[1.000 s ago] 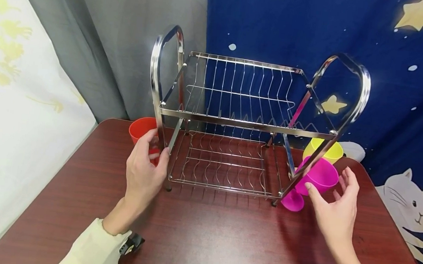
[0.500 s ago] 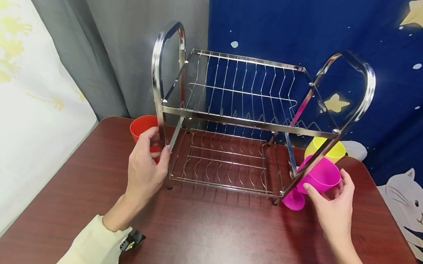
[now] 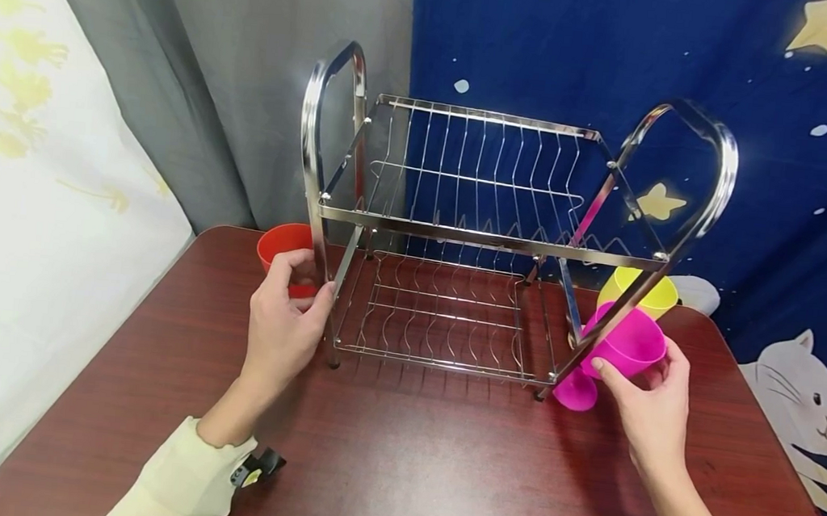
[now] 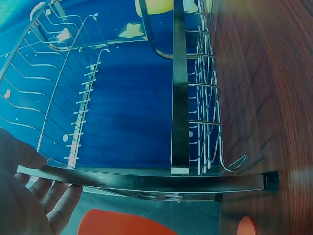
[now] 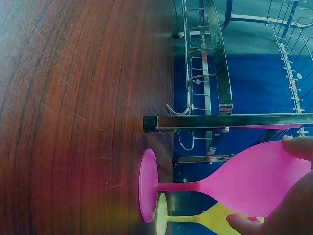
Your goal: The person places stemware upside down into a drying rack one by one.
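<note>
A two-tier chrome dish rack point(image 3: 430, 231) stands on the table. My left hand point(image 3: 285, 313) grips its front left post, thumb on one side and fingers on the other, as the left wrist view shows. A red cup point(image 3: 285, 238) is just behind that hand, partly hidden by it. My right hand point(image 3: 653, 406) holds a pink plastic goblet point(image 5: 254, 178) by its bowl, thumb and fingers on opposite sides. The goblet is upright beside the rack's right post, its round foot at the tabletop. Close behind it is a yellow goblet point(image 5: 215, 218), partly covered by the pink one.
The brown wood-grain table point(image 3: 412, 460) extends in front of the rack. A grey curtain point(image 3: 202, 71) and a blue star-print curtain point(image 3: 517, 47) hang right behind it. White patterned cloth point(image 3: 46, 205) borders the table's left side.
My right hand was spread beside the pink goblet; its fingers have come in against the bowl and now hold it. The left hand stays at the rack's post. The view shifts slightly.
</note>
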The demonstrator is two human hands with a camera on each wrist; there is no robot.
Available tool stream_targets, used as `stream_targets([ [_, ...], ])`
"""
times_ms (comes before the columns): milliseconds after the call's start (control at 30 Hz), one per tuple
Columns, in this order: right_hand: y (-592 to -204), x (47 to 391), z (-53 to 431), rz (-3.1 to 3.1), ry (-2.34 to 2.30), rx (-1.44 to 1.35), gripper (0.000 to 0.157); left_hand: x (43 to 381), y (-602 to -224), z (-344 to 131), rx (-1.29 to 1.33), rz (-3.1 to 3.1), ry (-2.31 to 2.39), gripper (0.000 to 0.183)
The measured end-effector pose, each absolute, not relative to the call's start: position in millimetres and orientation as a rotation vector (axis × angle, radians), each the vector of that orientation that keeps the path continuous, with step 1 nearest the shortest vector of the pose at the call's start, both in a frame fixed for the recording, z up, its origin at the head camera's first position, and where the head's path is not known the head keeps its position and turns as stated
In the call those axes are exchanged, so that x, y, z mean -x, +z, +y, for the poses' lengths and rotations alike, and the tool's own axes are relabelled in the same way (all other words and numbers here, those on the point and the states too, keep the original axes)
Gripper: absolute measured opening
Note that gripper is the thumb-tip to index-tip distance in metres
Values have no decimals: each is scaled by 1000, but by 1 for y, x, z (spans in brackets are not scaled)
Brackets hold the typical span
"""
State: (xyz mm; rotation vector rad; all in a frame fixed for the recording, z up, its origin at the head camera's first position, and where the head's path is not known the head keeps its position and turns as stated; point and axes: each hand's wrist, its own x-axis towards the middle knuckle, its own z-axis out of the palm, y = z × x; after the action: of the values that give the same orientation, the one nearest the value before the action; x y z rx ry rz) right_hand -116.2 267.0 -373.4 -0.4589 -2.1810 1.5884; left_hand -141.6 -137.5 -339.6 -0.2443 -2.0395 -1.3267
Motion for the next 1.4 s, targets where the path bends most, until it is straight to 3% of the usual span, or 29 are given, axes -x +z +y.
stream_targets([
  [767, -371, 109, 268, -1809, 1867, 292, 81, 140, -338, -138, 249, -2046, -1404, 36],
  [1400, -375, 100, 272, -1344, 2087, -223, 73, 141, -339, -139, 257, -2081, -1373, 39],
])
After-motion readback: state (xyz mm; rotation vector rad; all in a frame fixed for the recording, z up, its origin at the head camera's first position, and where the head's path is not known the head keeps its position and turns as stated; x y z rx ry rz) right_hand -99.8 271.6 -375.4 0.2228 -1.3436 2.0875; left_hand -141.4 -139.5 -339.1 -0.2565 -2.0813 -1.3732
